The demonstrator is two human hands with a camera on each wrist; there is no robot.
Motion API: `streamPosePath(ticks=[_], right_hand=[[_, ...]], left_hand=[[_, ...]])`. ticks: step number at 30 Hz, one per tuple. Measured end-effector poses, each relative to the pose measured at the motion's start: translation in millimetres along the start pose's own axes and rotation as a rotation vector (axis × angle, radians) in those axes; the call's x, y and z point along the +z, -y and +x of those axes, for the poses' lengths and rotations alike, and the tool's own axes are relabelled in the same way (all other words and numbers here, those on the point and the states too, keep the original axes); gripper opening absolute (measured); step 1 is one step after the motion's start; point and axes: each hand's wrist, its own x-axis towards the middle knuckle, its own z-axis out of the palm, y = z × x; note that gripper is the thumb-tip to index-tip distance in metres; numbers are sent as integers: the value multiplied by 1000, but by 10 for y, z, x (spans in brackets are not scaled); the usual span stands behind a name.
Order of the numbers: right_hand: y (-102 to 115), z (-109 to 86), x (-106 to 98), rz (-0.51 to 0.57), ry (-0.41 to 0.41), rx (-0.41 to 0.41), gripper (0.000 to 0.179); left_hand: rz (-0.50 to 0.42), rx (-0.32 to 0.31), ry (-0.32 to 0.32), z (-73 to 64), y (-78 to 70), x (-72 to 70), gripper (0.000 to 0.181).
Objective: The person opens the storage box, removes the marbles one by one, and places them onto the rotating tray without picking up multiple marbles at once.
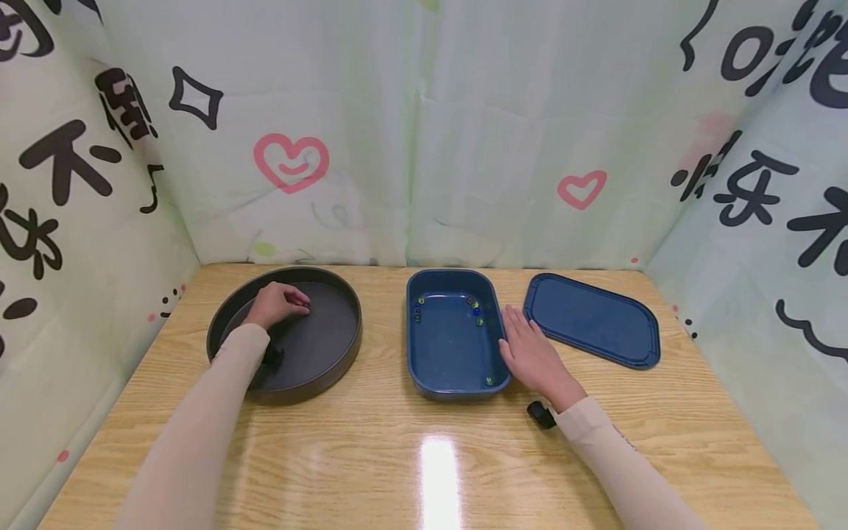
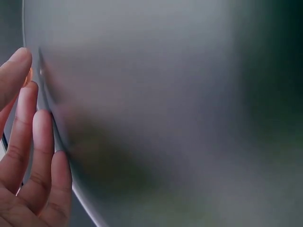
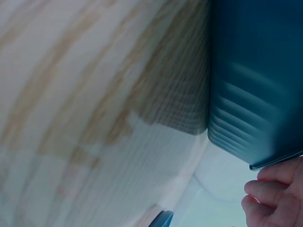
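Over the round dark grey pan, my left hand has its thumb and index fingertips together. In the left wrist view, a bit of a small orange, glassy marble shows between the thumb and index finger, mostly hidden by them. My right hand lies with straight fingers against the right rim of the deep blue rectangular box. Several small coloured marbles sit inside that box, near its left and right walls. In the right wrist view, the fingertips touch the box's rim.
A flat blue lid lies on the wooden table to the right of the box. Printed curtains close off the back and both sides. Some bare tabletop separates pan and box.
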Motion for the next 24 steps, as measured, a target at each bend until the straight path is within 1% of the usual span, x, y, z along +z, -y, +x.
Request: streamPosePath(ticks=[6, 14, 19, 24], right_hand=[[9, 2, -14, -17, 0, 1, 57], [12, 11, -17, -7, -8, 8, 57], [25, 9, -30, -16, -37, 1, 58], [47, 3, -68, -27, -67, -10, 56]], left_hand=[[-1, -9, 11, -7, -14, 10, 20], [0, -15, 38, 5, 5, 14, 20], [2, -16, 52, -6, -10, 0, 22], [16, -21, 48, -11, -4, -13, 24]])
